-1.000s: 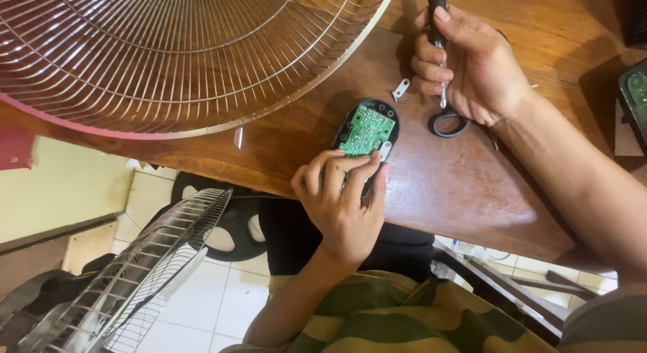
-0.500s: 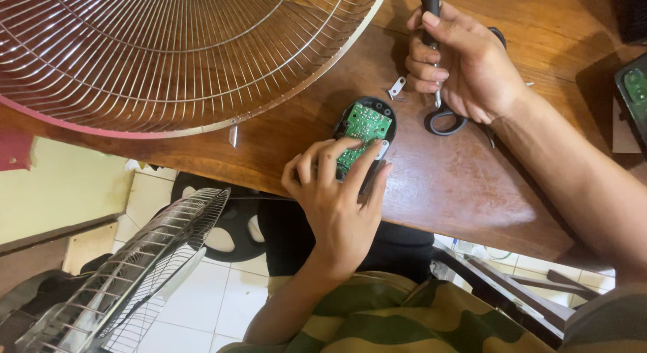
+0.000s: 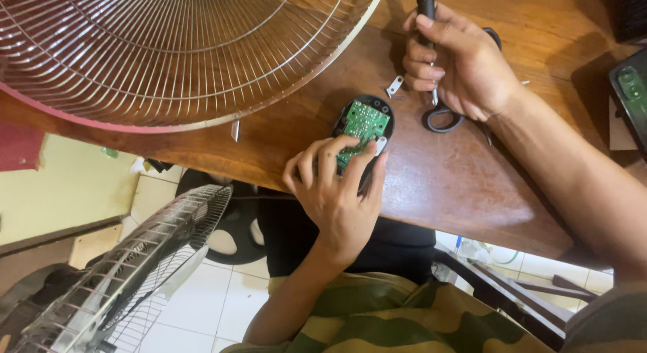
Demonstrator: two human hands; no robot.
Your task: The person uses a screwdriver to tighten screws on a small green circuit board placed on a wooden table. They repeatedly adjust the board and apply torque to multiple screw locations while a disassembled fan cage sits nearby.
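A small black oval casing with a green circuit board (image 3: 364, 122) inside lies near the front edge of a brown wooden table (image 3: 458, 184). My left hand (image 3: 337, 191) rests on its near end, fingertips on the board and casing. My right hand (image 3: 458, 63) is further back, closed around a black-handled screwdriver (image 3: 426, 16) whose metal tip points down at the table. Black-handled scissors (image 3: 441, 118) lie partly under that hand. A small metal bracket (image 3: 394, 86) sits between the casing and my right hand.
A large wire fan grille with a pink rim (image 3: 168, 56) covers the table's left part. A second fan grille (image 3: 121, 272) stands on the white tiled floor below. Another green board in a dark casing (image 3: 630, 97) lies at the right edge.
My left hand has slid a little further over the casing, its fingers now spread on the board. My right hand with the screwdriver has hardly moved.
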